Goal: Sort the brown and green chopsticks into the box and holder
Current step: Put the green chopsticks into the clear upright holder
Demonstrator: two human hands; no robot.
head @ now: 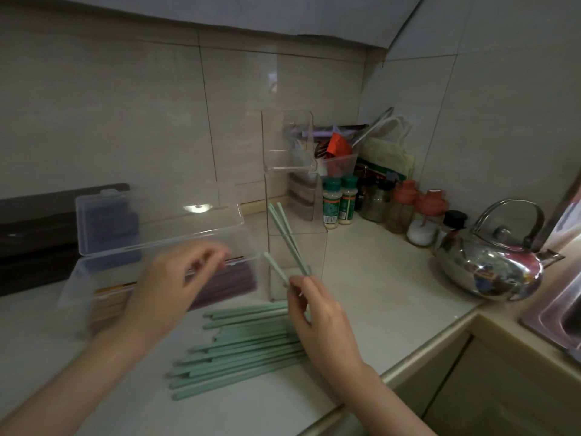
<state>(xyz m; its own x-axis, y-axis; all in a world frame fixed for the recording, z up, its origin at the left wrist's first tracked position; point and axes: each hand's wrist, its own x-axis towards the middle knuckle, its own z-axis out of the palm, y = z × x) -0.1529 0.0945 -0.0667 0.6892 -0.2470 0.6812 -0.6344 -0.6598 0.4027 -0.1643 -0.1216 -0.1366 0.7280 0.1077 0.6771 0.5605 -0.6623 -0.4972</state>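
Several green chopsticks [239, 344] lie in a loose pile on the counter near its front edge. My right hand [317, 313] pinches a few green chopsticks [287, 239] by one end, their far ends angled up in front of the clear upright holder [297, 221]. A clear box [85, 297] with its lid raised sits at the left, holding brown chopsticks [226, 283]. My left hand [176, 284] hovers blurred over the box's front, fingers loosely curled, nothing seen in them.
A shiny steel kettle [490, 262] stands at the right beside a sink rim [553, 316]. Spice jars [339, 199] and bottles crowd the back corner. A dark flat appliance [34, 234] sits behind the box. The counter edge runs along the lower right.
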